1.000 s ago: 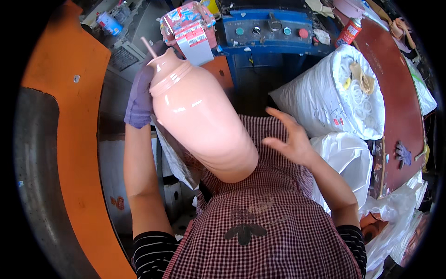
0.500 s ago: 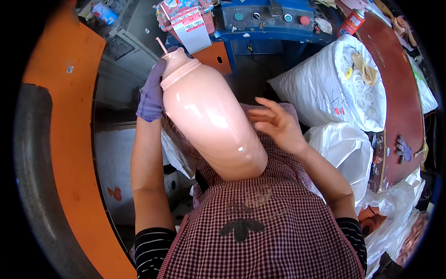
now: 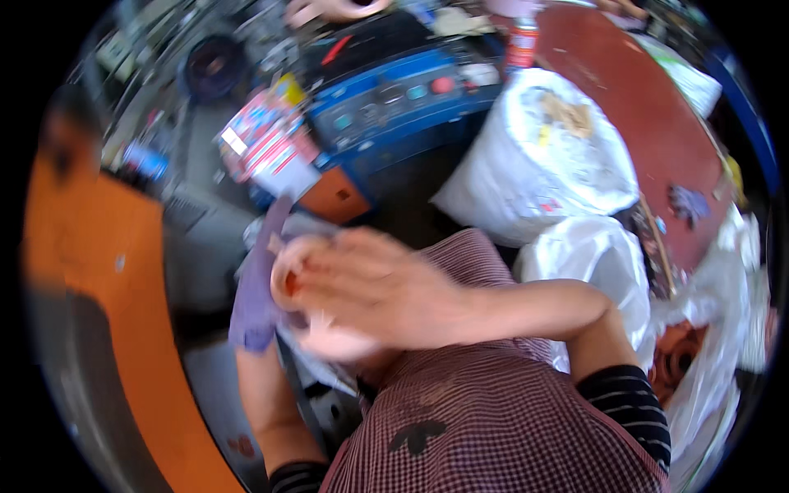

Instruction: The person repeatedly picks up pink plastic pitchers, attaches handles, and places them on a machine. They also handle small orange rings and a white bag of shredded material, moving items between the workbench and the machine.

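Observation:
A glossy pink plastic jar (image 3: 329, 338) is held before my lap, its round open mouth turned toward me and its inside showing reddish-orange. Against the left side of its neck is my left hand (image 3: 256, 300), in a purple glove, closed on the jar with some fingers hidden behind it. Bare and smeared by motion, my right hand (image 3: 386, 287) reaches across the jar, its fingers over the rim of the mouth. Whether those fingers grip anything cannot be made out. Most of the jar's body is hidden by the right hand and forearm.
A blue control panel (image 3: 382, 103) with buttons stands ahead, beside a pink box (image 3: 267, 135) under printed labels. To the right are a full white sack (image 3: 485, 172), a white plastic bag (image 3: 546, 251) and a reddish-brown table (image 3: 608, 74). An orange panel (image 3: 123, 329) stands at left.
The jar has swung round so its mouth faces me, and sits lower. My right hand has come from beside the jar to over its mouth. The thin stem at its neck no longer shows.

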